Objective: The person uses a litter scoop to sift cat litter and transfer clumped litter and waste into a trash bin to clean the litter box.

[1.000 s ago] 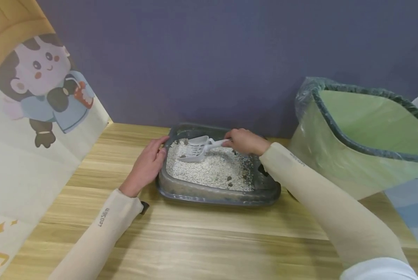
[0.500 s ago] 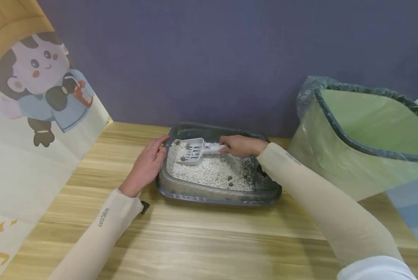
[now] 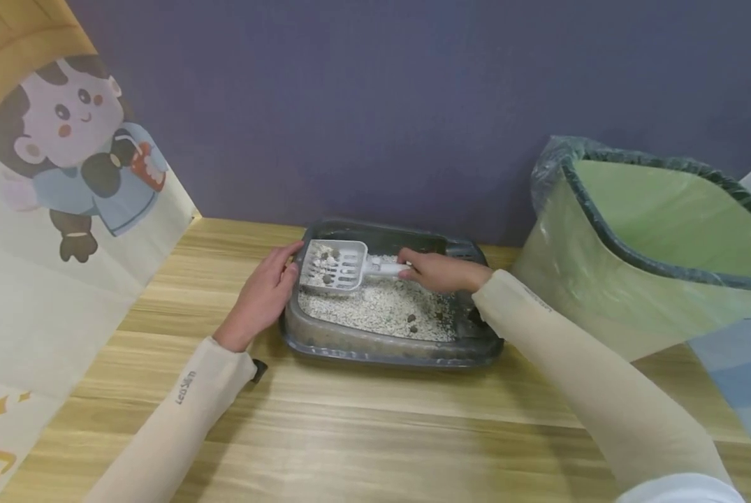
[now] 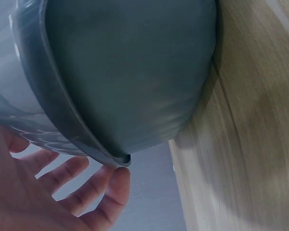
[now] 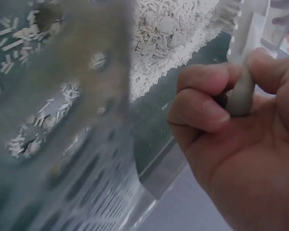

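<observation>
A grey litter box [image 3: 375,342] with pale litter [image 3: 381,307] stands on the table. At its left end my left hand [image 3: 258,297] holds the rim; in the left wrist view the thumb and fingers [image 4: 72,173] meet the rim's edge [image 4: 62,101]. My right hand [image 3: 441,271] grips the handle of a white slotted litter scoop [image 3: 350,265]. The scoop lies level over the left part of the box, carrying litter and dark clumps [image 3: 327,278]. Two more dark clumps [image 3: 412,323] lie in the litter at the right. In the right wrist view, fingers [image 5: 202,106] curl round the handle [image 5: 243,96].
A pale green bin [image 3: 576,279] lined with a clear bag stands right of the box. Behind both rises a dark blue wall [image 3: 362,112]. A cartoon-printed panel [image 3: 86,161] borders the wooden table [image 3: 350,433] on the left.
The scoop has gone from tilted in the litter to level, its head shifting left towards the rim and gathering litter and clumps. My left hand has stayed at the rim.
</observation>
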Action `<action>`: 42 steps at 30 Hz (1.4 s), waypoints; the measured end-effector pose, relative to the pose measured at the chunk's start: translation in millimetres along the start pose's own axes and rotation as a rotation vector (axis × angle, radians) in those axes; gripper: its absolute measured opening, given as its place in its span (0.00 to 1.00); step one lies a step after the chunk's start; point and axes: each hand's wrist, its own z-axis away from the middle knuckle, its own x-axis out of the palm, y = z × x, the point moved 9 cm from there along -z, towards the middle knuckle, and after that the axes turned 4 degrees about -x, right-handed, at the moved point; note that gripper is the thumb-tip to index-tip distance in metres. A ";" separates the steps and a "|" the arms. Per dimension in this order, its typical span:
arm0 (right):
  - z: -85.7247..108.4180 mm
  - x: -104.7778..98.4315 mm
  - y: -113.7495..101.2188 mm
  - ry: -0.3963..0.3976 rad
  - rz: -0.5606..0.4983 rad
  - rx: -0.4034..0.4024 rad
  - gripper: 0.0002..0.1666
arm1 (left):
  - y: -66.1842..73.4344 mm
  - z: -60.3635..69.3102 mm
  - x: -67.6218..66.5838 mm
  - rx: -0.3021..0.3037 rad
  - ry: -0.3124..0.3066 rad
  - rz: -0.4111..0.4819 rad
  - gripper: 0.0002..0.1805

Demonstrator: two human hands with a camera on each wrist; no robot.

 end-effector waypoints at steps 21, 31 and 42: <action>104.7 -28.4 -5.5 0.591 0.087 -0.128 0.13 | 1.3 0.1 1.1 0.019 0.010 -0.008 0.26; 149.5 -48.1 -37.7 0.739 0.157 -0.101 0.19 | -1.1 1.0 0.0 0.018 0.006 -0.011 0.26; 210.9 -84.3 -89.4 0.972 0.334 -0.126 0.14 | 0.1 1.3 0.4 0.042 0.007 -0.010 0.26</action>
